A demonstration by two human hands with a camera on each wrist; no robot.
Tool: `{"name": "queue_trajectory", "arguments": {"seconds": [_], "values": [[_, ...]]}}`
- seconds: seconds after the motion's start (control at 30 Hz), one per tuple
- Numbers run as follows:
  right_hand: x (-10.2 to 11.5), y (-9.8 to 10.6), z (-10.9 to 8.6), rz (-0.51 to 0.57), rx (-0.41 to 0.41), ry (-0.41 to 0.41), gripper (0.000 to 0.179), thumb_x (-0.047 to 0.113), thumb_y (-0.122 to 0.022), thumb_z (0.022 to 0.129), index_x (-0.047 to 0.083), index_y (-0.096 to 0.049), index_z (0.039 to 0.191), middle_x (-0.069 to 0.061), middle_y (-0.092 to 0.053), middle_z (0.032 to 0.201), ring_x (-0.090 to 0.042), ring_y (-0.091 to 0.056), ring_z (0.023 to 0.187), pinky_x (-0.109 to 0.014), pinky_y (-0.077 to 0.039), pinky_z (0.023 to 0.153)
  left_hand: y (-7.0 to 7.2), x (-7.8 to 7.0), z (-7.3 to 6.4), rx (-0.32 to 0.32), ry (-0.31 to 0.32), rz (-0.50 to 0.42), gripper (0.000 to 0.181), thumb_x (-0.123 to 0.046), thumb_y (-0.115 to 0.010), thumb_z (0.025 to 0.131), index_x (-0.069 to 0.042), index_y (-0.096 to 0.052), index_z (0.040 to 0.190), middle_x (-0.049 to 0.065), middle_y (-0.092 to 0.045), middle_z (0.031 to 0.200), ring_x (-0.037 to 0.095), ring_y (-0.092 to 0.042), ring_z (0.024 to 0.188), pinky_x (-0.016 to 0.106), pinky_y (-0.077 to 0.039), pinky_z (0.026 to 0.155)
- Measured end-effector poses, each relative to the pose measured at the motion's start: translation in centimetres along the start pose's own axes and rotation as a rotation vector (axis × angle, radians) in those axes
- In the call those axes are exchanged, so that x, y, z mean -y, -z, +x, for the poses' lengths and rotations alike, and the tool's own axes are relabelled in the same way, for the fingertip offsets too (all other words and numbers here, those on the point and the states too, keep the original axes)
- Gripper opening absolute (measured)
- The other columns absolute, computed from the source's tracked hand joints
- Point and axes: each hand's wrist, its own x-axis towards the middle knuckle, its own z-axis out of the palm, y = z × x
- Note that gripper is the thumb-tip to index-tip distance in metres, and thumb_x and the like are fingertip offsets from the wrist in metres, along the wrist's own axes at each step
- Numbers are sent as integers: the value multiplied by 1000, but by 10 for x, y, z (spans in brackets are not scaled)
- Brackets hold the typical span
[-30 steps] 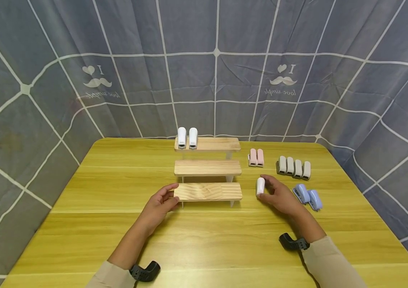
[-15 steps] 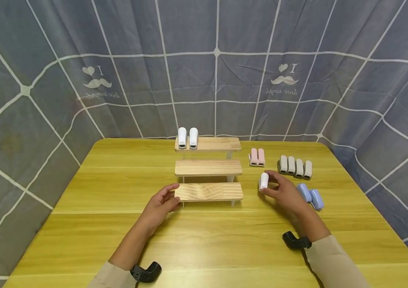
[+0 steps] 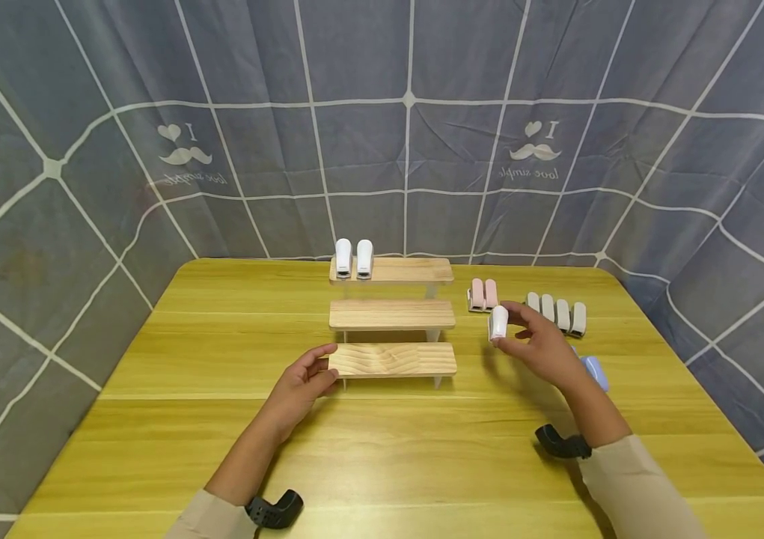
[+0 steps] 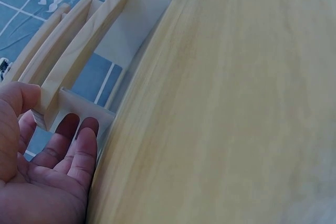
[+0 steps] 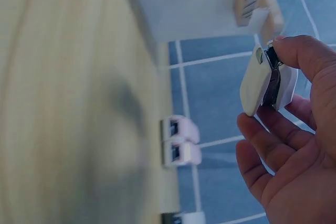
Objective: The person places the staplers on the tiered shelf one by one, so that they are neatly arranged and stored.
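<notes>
My right hand (image 3: 543,348) pinches a small white stapler (image 3: 499,323) above the table, to the right of the wooden three-step display stand (image 3: 395,359). In the right wrist view the thumb lies at one end of the stapler (image 5: 255,82) and fingertips support the other. My left hand (image 3: 295,391) holds the left end of the stand's lowest step. The left wrist view shows its thumb against the board (image 4: 79,61) and the other fingers below, by the clear side support (image 4: 84,106). Two white staplers (image 3: 364,258) stand at the left of the top step.
Two pink staplers (image 3: 483,294) sit on the table (image 3: 382,464) right of the stand. Farther right is a row of several grey staplers (image 3: 578,320), partly behind my right hand. A blue stapler (image 3: 596,373) shows beside the right wrist. A grey curtain (image 3: 462,150) hangs behind.
My right hand has lifted the white stapler off the table and carried it away from me, slightly rightward, nearer the pink staplers. The left hand has stayed on the stand.
</notes>
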Motion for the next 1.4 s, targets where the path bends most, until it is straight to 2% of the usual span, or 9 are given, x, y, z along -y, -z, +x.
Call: {"name": "queue_trajectory", "arguments": {"seconds": [0.2,0.43,0.87,1.13,1.4], "values": [[21,4,6,25,7,43,67,21,-73,93,2,-41,148,-18,-56,134,-34,-51,123,-52,-46,94,0,1,0,8,-1,-7,47,-8,-59,99,-11,-49,145,16,-54,119,26,-58,104,37,-54,94],[39,4,14,22,4,90,66,16,-74,92,3,-43,148,-17,-57,133,-32,-52,121,-49,-46,93,-1,2,-1,11,-9,1,47,-9,-59,99,-9,-48,145,16,-54,120,25,-58,104,37,-53,95],[68,-3,31,57,14,166,63,12,-75,89,4,-47,145,-12,-61,125,-29,-56,108,-49,-48,89,0,1,-1,17,-20,-1,48,-8,-59,99,-7,-47,145,18,-54,120,27,-58,106,39,-53,96],[80,-12,44,64,13,216,63,10,-75,89,3,-48,144,-13,-61,126,-26,-56,113,-49,-49,88,-1,1,-3,10,-16,2,48,-8,-60,99,-7,-47,145,17,-55,120,26,-58,104,37,-53,95],[91,-17,59,64,20,223,63,14,-75,90,3,-47,145,-12,-59,130,-27,-55,118,-50,-49,89,1,0,-2,22,-25,9,49,-10,-60,99,-8,-46,146,18,-55,122,27,-58,107,38,-53,96]]}}
